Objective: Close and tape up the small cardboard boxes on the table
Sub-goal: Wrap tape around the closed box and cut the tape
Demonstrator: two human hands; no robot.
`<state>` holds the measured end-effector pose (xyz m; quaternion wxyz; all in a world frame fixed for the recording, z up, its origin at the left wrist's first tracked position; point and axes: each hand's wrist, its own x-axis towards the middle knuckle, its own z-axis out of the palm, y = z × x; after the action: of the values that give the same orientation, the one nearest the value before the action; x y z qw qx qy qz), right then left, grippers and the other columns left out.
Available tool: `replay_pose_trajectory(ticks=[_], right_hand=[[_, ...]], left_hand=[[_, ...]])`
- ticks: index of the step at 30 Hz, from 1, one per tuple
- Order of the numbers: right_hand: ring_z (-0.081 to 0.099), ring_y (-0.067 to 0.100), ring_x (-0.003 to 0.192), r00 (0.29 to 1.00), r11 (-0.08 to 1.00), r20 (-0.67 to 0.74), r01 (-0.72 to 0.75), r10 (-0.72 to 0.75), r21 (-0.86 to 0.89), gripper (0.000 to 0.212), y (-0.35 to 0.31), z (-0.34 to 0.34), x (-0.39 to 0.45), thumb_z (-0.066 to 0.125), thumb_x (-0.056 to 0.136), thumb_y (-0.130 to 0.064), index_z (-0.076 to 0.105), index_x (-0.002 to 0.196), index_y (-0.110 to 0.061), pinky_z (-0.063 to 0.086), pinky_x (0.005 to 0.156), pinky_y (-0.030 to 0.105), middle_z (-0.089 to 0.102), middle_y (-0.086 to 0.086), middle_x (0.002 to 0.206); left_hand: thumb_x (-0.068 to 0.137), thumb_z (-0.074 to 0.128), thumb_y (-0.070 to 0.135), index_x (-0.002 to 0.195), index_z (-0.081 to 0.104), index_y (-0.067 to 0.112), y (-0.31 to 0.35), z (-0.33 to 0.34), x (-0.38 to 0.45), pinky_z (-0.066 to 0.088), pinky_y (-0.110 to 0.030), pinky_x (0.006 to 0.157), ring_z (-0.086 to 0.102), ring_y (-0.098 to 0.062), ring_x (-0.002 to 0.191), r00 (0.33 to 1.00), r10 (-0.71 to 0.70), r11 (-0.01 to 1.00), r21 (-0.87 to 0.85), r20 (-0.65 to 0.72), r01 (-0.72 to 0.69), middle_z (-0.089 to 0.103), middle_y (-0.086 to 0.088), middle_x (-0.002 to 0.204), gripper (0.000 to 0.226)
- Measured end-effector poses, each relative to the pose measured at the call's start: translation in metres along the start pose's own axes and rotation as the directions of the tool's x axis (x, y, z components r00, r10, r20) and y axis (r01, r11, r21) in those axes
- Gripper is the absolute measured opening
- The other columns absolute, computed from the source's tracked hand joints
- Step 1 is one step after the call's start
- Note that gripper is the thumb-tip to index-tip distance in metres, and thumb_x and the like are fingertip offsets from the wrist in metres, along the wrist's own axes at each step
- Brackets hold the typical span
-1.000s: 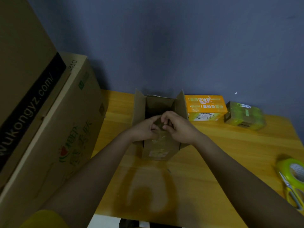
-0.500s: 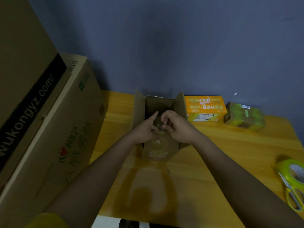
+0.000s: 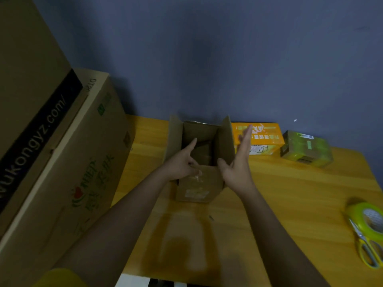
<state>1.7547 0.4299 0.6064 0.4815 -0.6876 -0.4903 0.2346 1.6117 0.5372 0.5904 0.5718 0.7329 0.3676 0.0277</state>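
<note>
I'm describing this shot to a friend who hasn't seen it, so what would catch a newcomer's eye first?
First, the open box at the table's middle, side flaps up, with the left hand reaching into it and the right hand flat against its right flap. Next, the big cartons stacked along the left edge. Then the bright colours: an orange pack behind the box by the wall, and green tape with scissors at far right.

- One small open brown cardboard box (image 3: 199, 183), its flaps standing up.
- Two large brown printed cardboard cartons (image 3: 68, 162) at the left, one leaning on the other.
- One orange printed packet (image 3: 263, 137).
- One box wrapped in green tape (image 3: 306, 148).
- One roll of green tape (image 3: 367, 216).
- One pair of yellow-handled scissors (image 3: 366, 245).
- Two bare hands: left hand (image 3: 182, 164), right hand (image 3: 238, 168).
- One wooden counter (image 3: 290, 193).
</note>
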Motion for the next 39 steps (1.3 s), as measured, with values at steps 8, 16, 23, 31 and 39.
replay_pose_trajectory(ticks=[8, 16, 23, 31, 39], right_hand=[[0.055, 0.01, 0.094, 0.84, 0.916, 0.429, -0.18, 0.333, -0.359, 0.12, 0.017, 0.006, 0.007, 0.08, 0.074, -0.033, -0.011, 0.152, -0.029, 0.049, 0.065, 0.021, 0.053, 0.001, 0.121], [0.05, 0.0, 0.081, 0.929, 0.948, 0.296, -0.132, 0.22, -0.29, 0.082, 0.027, 0.016, 0.0, 0.071, 0.084, -0.038, 0.021, 0.148, -0.03, 0.035, 0.059, 0.011, 0.049, -0.017, 0.099], [0.053, 0.017, 0.11, 0.888, 0.932, 0.359, -0.173, 0.288, -0.319, 0.102, 0.035, 0.02, 0.0, 0.073, 0.083, -0.028, -0.002, 0.151, -0.038, 0.041, 0.079, 0.024, 0.041, 0.01, 0.137], [0.051, 0.009, 0.099, 0.859, 0.926, 0.411, -0.167, 0.305, -0.338, 0.115, 0.032, 0.015, -0.001, 0.072, 0.082, -0.03, -0.022, 0.147, -0.038, 0.046, 0.081, 0.028, 0.035, 0.009, 0.138], [0.052, 0.01, 0.103, 0.883, 0.94, 0.382, -0.162, 0.274, -0.3, 0.109, 0.031, 0.006, -0.002, 0.067, 0.087, -0.018, -0.022, 0.148, -0.033, 0.046, 0.083, 0.024, 0.046, -0.002, 0.121]], left_hand=[[0.088, 0.067, 0.018, 0.151, -0.01, 0.029, 0.01, 0.0, -0.009, 0.051, -0.033, 0.092, 0.06, -0.012, 0.107, 1.0, -0.026, 0.997, 0.069, 0.011, 0.026, 0.059, 0.004, 0.125, 0.101], [0.084, 0.072, 0.031, 0.146, -0.028, 0.027, 0.008, 0.006, -0.02, 0.05, -0.027, 0.071, 0.055, -0.013, 0.089, 0.998, -0.066, 0.947, 0.314, -0.007, 0.065, 0.044, 0.007, 0.107, 0.117], [0.083, 0.073, 0.016, 0.146, -0.022, 0.037, -0.001, 0.003, -0.02, 0.055, -0.048, 0.08, 0.063, -0.028, 0.093, 1.0, -0.021, 0.963, 0.268, -0.015, 0.024, 0.06, -0.005, 0.103, 0.116], [0.087, 0.068, 0.016, 0.143, -0.029, 0.036, -0.005, -0.005, -0.023, 0.055, -0.026, 0.066, 0.063, -0.01, 0.078, 0.999, -0.012, 0.986, 0.169, 0.033, 0.007, 0.058, 0.005, 0.098, 0.114], [0.083, 0.071, 0.038, 0.149, -0.018, 0.031, -0.009, 0.001, -0.019, 0.052, -0.025, 0.073, 0.062, -0.015, 0.093, 0.989, -0.083, 0.992, 0.082, -0.125, 0.094, 0.061, -0.003, 0.11, 0.111]])
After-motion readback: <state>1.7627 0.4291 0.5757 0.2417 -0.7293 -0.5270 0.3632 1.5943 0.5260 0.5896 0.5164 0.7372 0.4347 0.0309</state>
